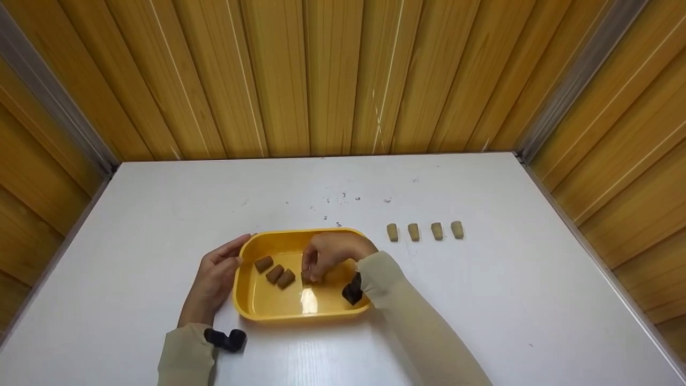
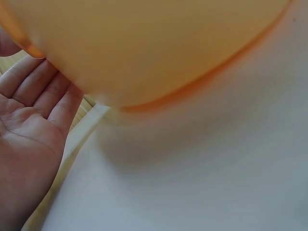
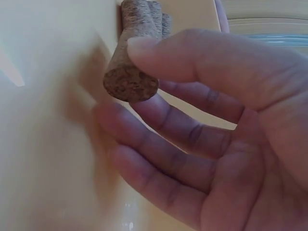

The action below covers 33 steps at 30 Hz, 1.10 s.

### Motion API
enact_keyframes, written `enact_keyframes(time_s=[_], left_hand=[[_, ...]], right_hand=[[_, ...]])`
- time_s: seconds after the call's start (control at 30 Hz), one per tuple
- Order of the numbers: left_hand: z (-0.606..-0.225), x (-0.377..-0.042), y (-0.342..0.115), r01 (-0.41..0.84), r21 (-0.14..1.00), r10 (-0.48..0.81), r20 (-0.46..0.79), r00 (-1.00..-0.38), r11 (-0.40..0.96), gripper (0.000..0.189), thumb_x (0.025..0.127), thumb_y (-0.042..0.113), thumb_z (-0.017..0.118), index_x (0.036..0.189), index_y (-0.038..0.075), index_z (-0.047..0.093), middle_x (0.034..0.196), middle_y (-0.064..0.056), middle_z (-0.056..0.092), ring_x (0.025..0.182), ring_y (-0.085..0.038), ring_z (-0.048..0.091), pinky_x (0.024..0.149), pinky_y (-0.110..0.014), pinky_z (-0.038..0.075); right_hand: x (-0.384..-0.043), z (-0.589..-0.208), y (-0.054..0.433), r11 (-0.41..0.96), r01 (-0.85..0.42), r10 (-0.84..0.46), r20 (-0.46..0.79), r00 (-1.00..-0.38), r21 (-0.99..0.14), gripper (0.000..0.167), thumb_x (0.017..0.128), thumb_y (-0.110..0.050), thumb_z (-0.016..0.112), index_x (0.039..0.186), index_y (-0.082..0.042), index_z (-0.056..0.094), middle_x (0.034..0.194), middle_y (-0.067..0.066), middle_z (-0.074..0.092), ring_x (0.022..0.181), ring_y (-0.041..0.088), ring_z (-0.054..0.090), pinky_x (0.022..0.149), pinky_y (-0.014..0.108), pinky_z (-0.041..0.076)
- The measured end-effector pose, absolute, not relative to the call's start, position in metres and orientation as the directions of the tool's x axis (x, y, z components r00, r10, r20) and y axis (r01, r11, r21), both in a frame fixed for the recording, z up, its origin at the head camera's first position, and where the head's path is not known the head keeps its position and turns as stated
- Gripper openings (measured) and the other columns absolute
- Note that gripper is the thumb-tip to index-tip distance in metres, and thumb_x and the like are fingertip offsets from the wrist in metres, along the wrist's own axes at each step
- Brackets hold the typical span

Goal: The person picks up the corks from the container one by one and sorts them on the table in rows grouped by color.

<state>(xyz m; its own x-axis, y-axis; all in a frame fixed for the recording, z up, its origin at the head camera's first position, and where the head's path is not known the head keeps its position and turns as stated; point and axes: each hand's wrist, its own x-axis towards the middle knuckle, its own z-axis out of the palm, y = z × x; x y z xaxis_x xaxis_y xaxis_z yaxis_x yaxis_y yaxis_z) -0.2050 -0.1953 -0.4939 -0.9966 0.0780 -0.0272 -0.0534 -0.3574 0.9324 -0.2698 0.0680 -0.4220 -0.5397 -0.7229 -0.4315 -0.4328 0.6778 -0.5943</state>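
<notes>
right grip (image 1: 337,250) pinches cork (image 3: 126,72); left grip (image 1: 215,277) seemingly holds tray (image 1: 300,317).

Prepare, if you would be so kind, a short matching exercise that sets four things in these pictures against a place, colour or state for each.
Column one
1. left hand
2. tray
3. row of corks
4. right hand

Column two
A. bright yellow
B. pinching a cork
C. holding the left edge in the head view
D. on the table, to the right in the head view

Pairs: 1-C, 2-A, 3-D, 4-B
</notes>
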Motion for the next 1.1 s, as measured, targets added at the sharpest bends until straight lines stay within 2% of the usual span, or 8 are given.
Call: enact_keyframes(time_s=[0.1,0.33,0.53,0.83,0.97,1.1], left_hand=[[-0.494,-0.205,-0.195,-0.042,0.938,0.074,-0.017,-0.997,-0.344,0.052,0.086,-0.011,0.043,0.138,-0.009,0.044,0.126,0.003,0.065,0.122,-0.010,0.057,0.103,-0.022,0.045],[-0.494,-0.206,-0.194,-0.034,0.945,0.079,-0.008,-0.997,-0.325,0.051,0.086,-0.010,0.045,0.137,-0.010,0.045,0.126,0.001,0.064,0.122,-0.011,0.057,0.102,-0.023,0.046],[-0.493,-0.206,-0.194,-0.032,0.944,0.073,-0.008,-0.997,-0.328,0.050,0.086,-0.010,0.045,0.136,-0.009,0.047,0.126,0.000,0.064,0.121,-0.011,0.058,0.102,-0.022,0.047],[-0.494,-0.207,-0.195,-0.051,0.937,0.069,-0.028,-0.997,-0.345,0.051,0.086,-0.010,0.044,0.137,-0.009,0.045,0.124,0.000,0.066,0.121,-0.013,0.058,0.103,-0.024,0.047],[-0.495,-0.207,-0.195,-0.047,0.937,0.074,-0.022,-0.997,-0.346,0.051,0.086,-0.010,0.044,0.137,-0.009,0.045,0.124,0.001,0.066,0.121,-0.012,0.057,0.104,-0.023,0.045],[-0.496,-0.206,-0.195,-0.046,0.939,0.068,-0.024,-0.997,-0.341,0.052,0.086,-0.010,0.044,0.138,-0.008,0.045,0.125,0.001,0.065,0.122,-0.012,0.057,0.103,-0.023,0.045]], right_hand=[[-0.271,-0.422,0.070,0.664,-0.429,-0.732,-0.417,-0.539,-0.613,0.017,0.079,-0.011,0.073,0.093,-0.020,0.074,0.081,-0.010,0.066,0.071,0.003,0.055,0.062,0.018,0.045],[-0.273,-0.423,0.074,0.618,-0.447,-0.769,-0.381,-0.513,-0.647,0.020,0.081,-0.008,0.071,0.099,-0.017,0.074,0.090,-0.007,0.069,0.077,0.002,0.059,0.069,0.016,0.049],[-0.273,-0.423,0.078,0.612,-0.407,-0.766,-0.377,-0.521,-0.678,0.022,0.082,-0.006,0.066,0.098,-0.018,0.074,0.092,-0.008,0.071,0.081,0.005,0.062,0.071,0.019,0.052],[-0.274,-0.415,0.084,0.593,-0.401,-0.771,-0.348,-0.533,-0.698,0.020,0.085,-0.009,0.065,0.101,-0.016,0.074,0.102,-0.005,0.071,0.092,0.008,0.061,0.083,0.024,0.053],[-0.274,-0.412,0.087,0.585,-0.405,-0.776,-0.338,-0.533,-0.703,0.020,0.086,-0.010,0.064,0.103,-0.015,0.074,0.101,-0.005,0.073,0.093,0.008,0.063,0.085,0.024,0.053],[-0.273,-0.408,0.092,0.553,-0.391,-0.792,-0.319,-0.521,-0.735,0.022,0.087,-0.007,0.062,0.107,-0.010,0.072,0.101,0.000,0.075,0.094,0.009,0.064,0.087,0.025,0.053]])
